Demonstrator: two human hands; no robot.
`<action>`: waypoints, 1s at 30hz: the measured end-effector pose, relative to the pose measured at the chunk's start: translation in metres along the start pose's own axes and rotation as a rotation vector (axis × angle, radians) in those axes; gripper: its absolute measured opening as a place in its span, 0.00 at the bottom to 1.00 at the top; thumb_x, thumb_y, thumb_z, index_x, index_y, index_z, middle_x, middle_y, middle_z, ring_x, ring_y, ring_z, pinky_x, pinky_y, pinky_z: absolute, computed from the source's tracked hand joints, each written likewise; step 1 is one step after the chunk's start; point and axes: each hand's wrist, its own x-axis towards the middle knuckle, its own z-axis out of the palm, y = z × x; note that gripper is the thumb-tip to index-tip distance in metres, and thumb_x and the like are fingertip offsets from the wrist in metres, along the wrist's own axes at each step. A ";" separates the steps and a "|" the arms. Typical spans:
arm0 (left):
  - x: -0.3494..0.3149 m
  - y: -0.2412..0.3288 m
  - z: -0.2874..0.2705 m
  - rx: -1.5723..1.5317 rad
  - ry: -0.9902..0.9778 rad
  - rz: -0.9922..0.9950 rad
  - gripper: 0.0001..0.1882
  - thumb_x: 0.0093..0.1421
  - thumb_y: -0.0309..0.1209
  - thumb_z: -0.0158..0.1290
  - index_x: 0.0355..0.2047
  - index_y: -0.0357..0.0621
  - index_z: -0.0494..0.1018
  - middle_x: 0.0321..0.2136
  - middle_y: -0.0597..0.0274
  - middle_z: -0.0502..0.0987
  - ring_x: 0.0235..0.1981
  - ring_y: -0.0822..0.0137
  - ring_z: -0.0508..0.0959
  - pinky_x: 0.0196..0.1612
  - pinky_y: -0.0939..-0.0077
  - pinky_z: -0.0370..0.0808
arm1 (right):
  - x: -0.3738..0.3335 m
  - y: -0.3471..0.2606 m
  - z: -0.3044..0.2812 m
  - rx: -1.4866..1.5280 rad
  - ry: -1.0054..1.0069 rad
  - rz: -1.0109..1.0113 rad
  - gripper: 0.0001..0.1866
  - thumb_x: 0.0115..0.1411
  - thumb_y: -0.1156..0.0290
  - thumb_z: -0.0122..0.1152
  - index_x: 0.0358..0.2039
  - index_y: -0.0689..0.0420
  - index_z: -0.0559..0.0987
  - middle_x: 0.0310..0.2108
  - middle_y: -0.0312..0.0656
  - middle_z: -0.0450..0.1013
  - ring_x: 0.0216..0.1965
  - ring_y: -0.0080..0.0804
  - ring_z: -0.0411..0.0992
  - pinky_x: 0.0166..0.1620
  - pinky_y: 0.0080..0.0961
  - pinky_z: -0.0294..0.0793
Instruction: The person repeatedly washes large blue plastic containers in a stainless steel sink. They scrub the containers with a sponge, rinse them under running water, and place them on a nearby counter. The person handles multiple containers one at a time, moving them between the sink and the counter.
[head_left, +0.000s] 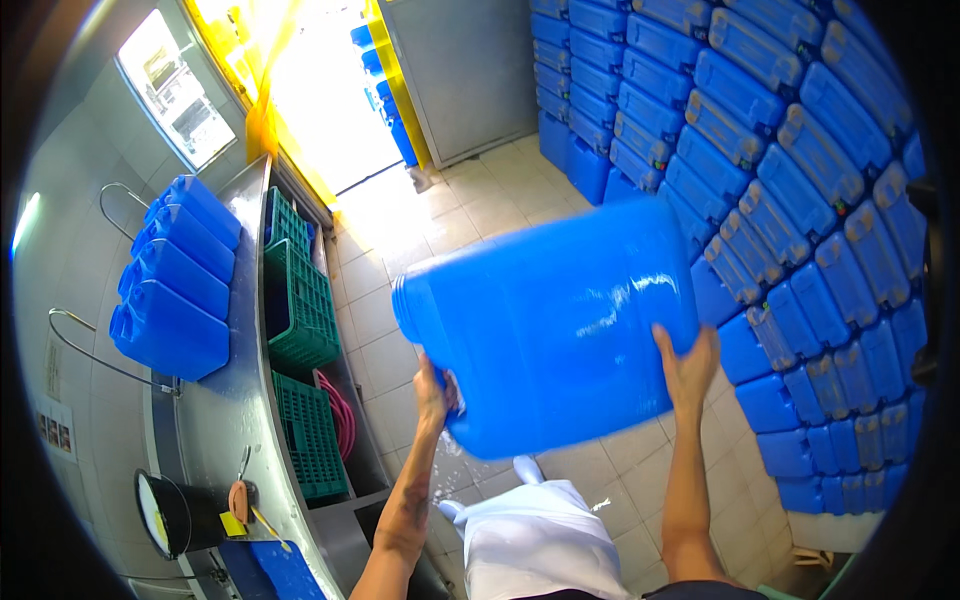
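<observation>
I hold a large blue plastic jerrycan (pixel 545 325) on its side at chest height, above the tiled floor. My left hand (pixel 434 392) grips its lower left corner near the neck, where water drips down. My right hand (pixel 688 366) presses against its lower right end. A tall wall of stacked blue jerrycans (pixel 800 200) rises to my right, close to the one I hold. Below it I see my white apron (pixel 535 540).
A steel counter (pixel 235 420) runs along the left, carrying several blue jerrycans (pixel 175 280) laid in a row. Green crates (pixel 300 300) sit on a shelf beside it. A black bucket (pixel 175 515) stands near me. A bright doorway (pixel 320 90) opens ahead.
</observation>
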 end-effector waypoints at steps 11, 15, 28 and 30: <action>-0.043 -0.120 -0.007 -0.028 -0.026 -0.273 0.34 0.62 0.68 0.35 0.22 0.49 0.66 0.13 0.68 0.66 0.12 0.71 0.68 0.14 0.76 0.64 | -0.002 0.026 0.007 -0.154 -0.052 -0.100 0.44 0.38 0.31 0.69 0.28 0.68 0.71 0.30 0.54 0.69 0.36 0.52 0.69 0.40 0.45 0.70; -0.032 -0.102 0.073 -0.682 -0.088 -0.218 0.24 0.66 0.54 0.44 0.46 0.45 0.68 0.38 0.66 0.72 0.40 0.75 0.73 0.36 0.78 0.72 | 0.056 -0.087 -0.069 -0.099 0.088 -0.570 0.47 0.33 0.36 0.75 0.39 0.66 0.73 0.35 0.49 0.68 0.39 0.46 0.67 0.41 0.42 0.70; -0.116 0.006 0.018 -0.268 -0.247 -0.409 0.22 0.66 0.51 0.45 0.46 0.44 0.69 0.39 0.66 0.72 0.40 0.76 0.73 0.36 0.80 0.71 | 0.049 -0.229 -0.141 0.028 0.312 -1.280 0.40 0.47 0.34 0.56 0.39 0.64 0.77 0.32 0.43 0.72 0.31 0.36 0.66 0.35 0.30 0.66; -0.128 0.022 0.014 -0.240 -0.245 -0.401 0.22 0.66 0.50 0.45 0.46 0.44 0.69 0.39 0.66 0.72 0.40 0.76 0.73 0.36 0.81 0.71 | 0.044 -0.240 -0.152 0.016 0.362 -1.299 0.38 0.46 0.36 0.57 0.38 0.63 0.78 0.32 0.42 0.72 0.31 0.35 0.67 0.35 0.29 0.66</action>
